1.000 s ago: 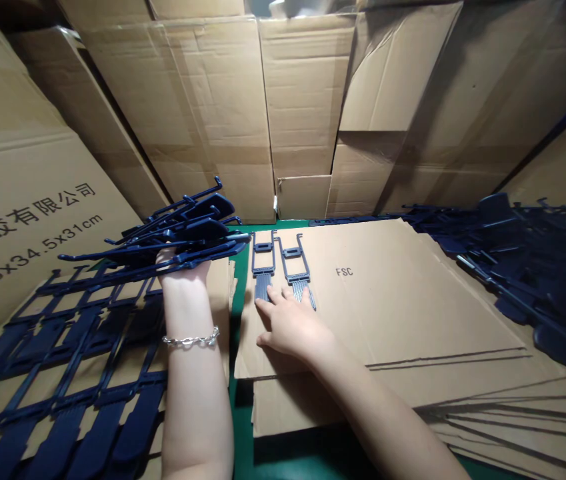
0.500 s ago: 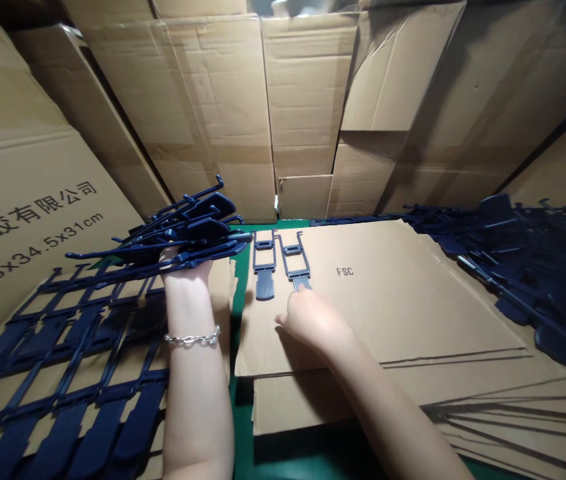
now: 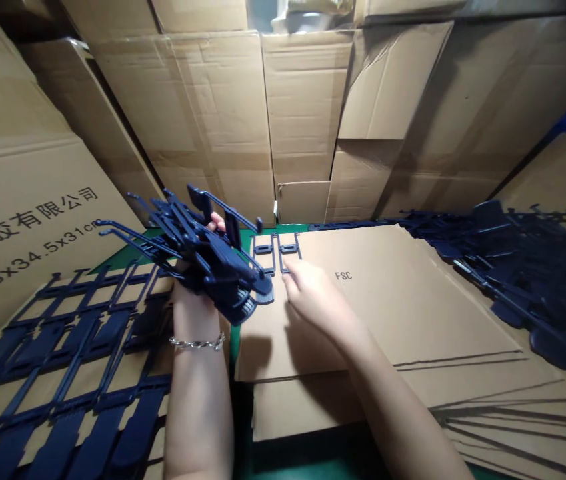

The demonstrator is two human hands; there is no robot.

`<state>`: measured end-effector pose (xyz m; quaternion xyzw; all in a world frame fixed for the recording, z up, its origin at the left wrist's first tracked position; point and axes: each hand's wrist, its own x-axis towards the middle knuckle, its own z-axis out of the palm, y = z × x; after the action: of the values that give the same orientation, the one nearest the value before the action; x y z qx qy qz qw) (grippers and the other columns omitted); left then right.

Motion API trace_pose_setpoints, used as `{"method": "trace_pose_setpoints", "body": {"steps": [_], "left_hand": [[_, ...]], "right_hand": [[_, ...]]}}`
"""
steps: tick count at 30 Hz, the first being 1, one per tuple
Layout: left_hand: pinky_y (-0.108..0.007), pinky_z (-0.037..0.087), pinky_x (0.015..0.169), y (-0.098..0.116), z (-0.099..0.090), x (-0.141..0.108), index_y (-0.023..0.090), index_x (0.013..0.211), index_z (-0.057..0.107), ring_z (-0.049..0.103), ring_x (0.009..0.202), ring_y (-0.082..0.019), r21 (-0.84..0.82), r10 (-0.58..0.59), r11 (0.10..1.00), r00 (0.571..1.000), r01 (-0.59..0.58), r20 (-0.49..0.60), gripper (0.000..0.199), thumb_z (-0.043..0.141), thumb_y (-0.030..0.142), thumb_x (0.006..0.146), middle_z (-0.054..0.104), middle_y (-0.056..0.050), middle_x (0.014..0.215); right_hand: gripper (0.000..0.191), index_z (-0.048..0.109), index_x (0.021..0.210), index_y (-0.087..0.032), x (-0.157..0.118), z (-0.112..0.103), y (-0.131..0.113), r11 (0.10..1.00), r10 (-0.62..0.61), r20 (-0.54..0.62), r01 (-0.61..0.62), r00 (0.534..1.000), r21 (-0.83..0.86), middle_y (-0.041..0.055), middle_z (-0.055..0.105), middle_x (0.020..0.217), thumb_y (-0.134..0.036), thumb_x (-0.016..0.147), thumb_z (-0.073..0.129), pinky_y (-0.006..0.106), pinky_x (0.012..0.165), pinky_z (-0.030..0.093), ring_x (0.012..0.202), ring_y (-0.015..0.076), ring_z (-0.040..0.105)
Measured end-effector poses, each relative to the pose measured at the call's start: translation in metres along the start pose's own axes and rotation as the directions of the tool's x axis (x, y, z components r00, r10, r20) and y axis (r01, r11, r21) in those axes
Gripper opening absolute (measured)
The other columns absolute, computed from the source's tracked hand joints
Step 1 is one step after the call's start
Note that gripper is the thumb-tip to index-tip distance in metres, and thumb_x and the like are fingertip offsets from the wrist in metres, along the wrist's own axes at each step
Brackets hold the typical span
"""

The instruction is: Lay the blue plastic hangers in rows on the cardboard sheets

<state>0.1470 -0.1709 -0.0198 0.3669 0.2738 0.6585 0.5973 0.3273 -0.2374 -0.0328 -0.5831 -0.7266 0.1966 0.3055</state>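
My left hand (image 3: 217, 223) is closed round a bunch of dark blue plastic frames (image 3: 213, 257) with hooked prongs and flat paddle ends. The bunch hides most of that hand; only some fingertips show. My right hand (image 3: 310, 290) has its fingers gathered on the lower end of one blue plastic frame (image 3: 289, 249), which lies flat on a cardboard sheet (image 3: 387, 307) and whose paddle end is covered by the hand. Just left of it, a matching frame (image 3: 263, 249) with a ribbed paddle end lies side by side, partly behind the held bunch.
Rows of similar blue frames (image 3: 77, 333) cover cardboard at the left. A heap of blue frames (image 3: 507, 260) lies at the right. Cardboard boxes (image 3: 213, 100) stand along the back, and a printed carton (image 3: 27, 193) stands at the left. Green table surface (image 3: 307, 460) shows at the front.
The bunch in my left hand has swung round, its paddle ends now pointing down and right. My right hand has moved slightly up, and the frame under it sits straighter, closer to its neighbour.
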Motion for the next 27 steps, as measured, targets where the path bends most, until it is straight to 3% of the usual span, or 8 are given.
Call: {"method": "trace_pose_setpoints", "body": {"steps": [3, 6, 9, 13, 16, 19, 23, 27], "left_hand": [[-0.021, 0.053, 0.064, 0.000, 0.028, -0.023, 0.026, 0.089, 0.066, 0.063, 0.086, -0.015, 0.007, -0.050, 0.999, 0.992, 0.049, 0.118, 0.015, 0.055, 0.018, 0.082, 0.067, 0.001, 0.097], [-0.023, 0.054, 0.064, -0.007, 0.039, -0.039, 0.021, 0.092, 0.068, 0.064, 0.081, -0.017, 0.028, -0.071, 0.997, 0.991, 0.068, 0.109, 0.016, 0.055, 0.023, 0.082, 0.068, -0.003, 0.094], [-0.030, 0.056, 0.065, -0.016, 0.039, -0.048, 0.017, 0.095, 0.069, 0.066, 0.082, -0.024, 0.067, -0.140, 0.989, 0.981, 0.132, 0.133, 0.023, 0.057, 0.029, 0.080, 0.070, -0.007, 0.091], [-0.033, 0.057, 0.067, -0.019, 0.042, -0.051, 0.017, 0.092, 0.070, 0.067, 0.084, -0.027, 0.140, -0.159, 0.981, 0.965, 0.131, 0.210, 0.021, 0.063, 0.029, 0.076, 0.070, -0.007, 0.091], [-0.030, 0.057, 0.061, -0.015, 0.049, -0.048, 0.020, 0.103, 0.067, 0.067, 0.080, -0.024, 0.168, -0.166, 0.977, 0.965, 0.133, 0.203, 0.028, 0.063, 0.026, 0.077, 0.070, -0.007, 0.095], [-0.024, 0.055, 0.057, -0.011, 0.048, -0.041, 0.018, 0.105, 0.065, 0.067, 0.074, -0.019, 0.144, -0.078, 0.988, 0.976, 0.049, 0.205, 0.028, 0.063, 0.023, 0.077, 0.068, -0.009, 0.100], [-0.021, 0.056, 0.064, -0.003, 0.035, -0.027, 0.017, 0.101, 0.066, 0.067, 0.082, -0.018, 0.097, 0.003, 0.995, 0.995, -0.013, 0.102, 0.023, 0.060, 0.020, 0.079, 0.066, -0.008, 0.107], [-0.021, 0.053, 0.081, 0.004, 0.028, -0.018, 0.018, 0.096, 0.066, 0.056, 0.111, -0.021, 0.051, 0.077, 0.996, 0.993, -0.073, -0.087, 0.020, 0.060, 0.011, 0.079, 0.065, -0.006, 0.110]], "right_hand": [[0.042, 0.057, 0.120, -0.015, -0.001, -0.015, -0.003, 0.926, 0.011, -0.200, 0.065, 0.980, 0.371, 0.0088, 0.061, 0.115, -0.036, 0.090, 0.035, 0.030, 0.090, 0.043, 0.102, 0.0166, 0.056], [0.050, 0.063, 0.110, -0.018, -0.004, -0.025, -0.006, 0.714, 0.065, -0.136, 0.049, 0.989, 0.698, 0.0063, 0.064, 0.096, -0.053, 0.087, 0.037, 0.027, 0.068, 0.049, 0.072, 0.0119, 0.058], [0.045, 0.068, 0.096, -0.016, -0.006, -0.029, -0.007, 0.584, 0.011, -0.058, 0.041, 0.998, 0.811, 0.0052, 0.064, 0.089, -0.054, 0.080, 0.050, 0.024, 0.062, 0.047, 0.068, 0.0101, 0.057], [0.029, 0.067, 0.086, -0.014, -0.005, -0.031, -0.009, 0.560, 0.067, -0.086, 0.034, 0.994, 0.828, 0.0031, 0.065, 0.082, -0.040, 0.075, 0.062, 0.022, 0.063, 0.047, 0.065, 0.0079, 0.055], [0.026, 0.064, 0.089, -0.014, -0.006, -0.038, -0.006, 0.616, 0.098, -0.149, 0.058, 0.984, 0.785, -0.0014, 0.058, 0.066, -0.036, 0.077, 0.058, 0.021, 0.055, 0.045, 0.053, 0.0060, 0.050], [0.026, 0.060, 0.098, -0.017, -0.009, -0.051, 0.004, 0.736, 0.121, -0.253, 0.084, 0.960, 0.672, -0.0043, 0.053, 0.060, -0.034, 0.079, 0.054, 0.022, 0.054, 0.044, 0.051, 0.0076, 0.050], [0.026, 0.062, 0.100, -0.022, -0.011, -0.070, 0.027, 0.948, 0.176, -0.318, -0.074, 0.931, 0.310, -0.0008, 0.058, 0.065, -0.026, 0.081, 0.046, 0.037, 0.075, 0.046, 0.066, 0.0145, 0.057], [0.031, 0.069, 0.078, -0.023, -0.010, -0.075, 0.051, 0.925, 0.257, -0.380, -0.339, 0.889, -0.169, 0.0040, 0.063, 0.084, -0.012, 0.075, 0.040, 0.064, 0.098, 0.014, 0.098, 0.0245, 0.051]]}}
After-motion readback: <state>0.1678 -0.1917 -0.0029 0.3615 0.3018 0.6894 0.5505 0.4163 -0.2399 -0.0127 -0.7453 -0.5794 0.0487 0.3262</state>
